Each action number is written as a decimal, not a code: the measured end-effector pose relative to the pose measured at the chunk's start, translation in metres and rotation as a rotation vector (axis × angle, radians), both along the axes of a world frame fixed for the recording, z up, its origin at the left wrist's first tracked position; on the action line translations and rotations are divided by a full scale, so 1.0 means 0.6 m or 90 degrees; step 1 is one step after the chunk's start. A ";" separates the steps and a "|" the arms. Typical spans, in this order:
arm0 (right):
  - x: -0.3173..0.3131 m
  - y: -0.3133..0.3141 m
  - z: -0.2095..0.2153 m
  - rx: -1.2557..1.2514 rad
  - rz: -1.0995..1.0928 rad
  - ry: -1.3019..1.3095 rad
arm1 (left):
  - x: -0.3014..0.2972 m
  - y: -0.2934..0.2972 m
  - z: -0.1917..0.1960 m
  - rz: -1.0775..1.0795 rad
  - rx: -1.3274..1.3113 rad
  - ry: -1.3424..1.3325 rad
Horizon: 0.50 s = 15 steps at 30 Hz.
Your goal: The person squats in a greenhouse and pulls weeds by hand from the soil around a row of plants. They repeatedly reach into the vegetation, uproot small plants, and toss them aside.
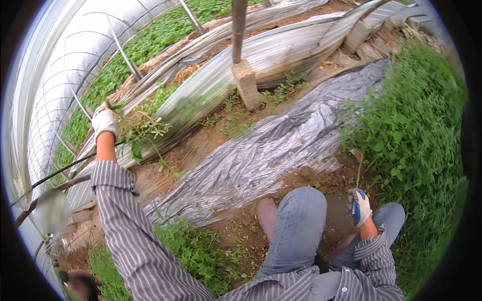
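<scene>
My left hand (105, 123), in a white work glove, reaches far out to the left with its fingers curled around pulled weeds. The bunch of weeds (146, 126) sticks out to the right of the glove, its leafy stems hanging over clear plastic sheeting. The fingertips are partly hidden. Close by my right knee, my right hand (359, 206), in a white and blue glove, grips a small hand hoe (358, 163). The hoe's head points up, away from me, beside dense green weeds (401, 125).
Wrinkled silver-grey plastic film (271, 145) crosses the ground ahead of me. Beyond it, a post stands in a concrete block (245, 83) beside the clear sheeting (201, 95). Metal hoops and a green crop (150, 45) lie past that. More weeds (196, 256) grow left of my legs.
</scene>
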State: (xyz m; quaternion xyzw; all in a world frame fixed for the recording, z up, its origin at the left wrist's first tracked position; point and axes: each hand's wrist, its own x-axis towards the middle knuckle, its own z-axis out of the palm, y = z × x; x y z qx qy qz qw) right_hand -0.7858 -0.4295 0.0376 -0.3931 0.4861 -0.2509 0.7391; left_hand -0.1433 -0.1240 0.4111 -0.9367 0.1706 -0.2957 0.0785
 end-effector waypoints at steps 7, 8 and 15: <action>-0.026 0.028 0.039 0.023 0.006 -0.133 | -0.135 -0.053 -0.008 -0.137 -0.114 -0.004; -0.027 0.029 0.041 0.023 0.015 -0.157 | -0.151 -0.057 -0.015 -0.151 -0.087 -0.070; -0.057 0.047 0.082 0.013 0.083 -0.186 | -0.333 -0.092 -0.142 -0.304 0.030 0.104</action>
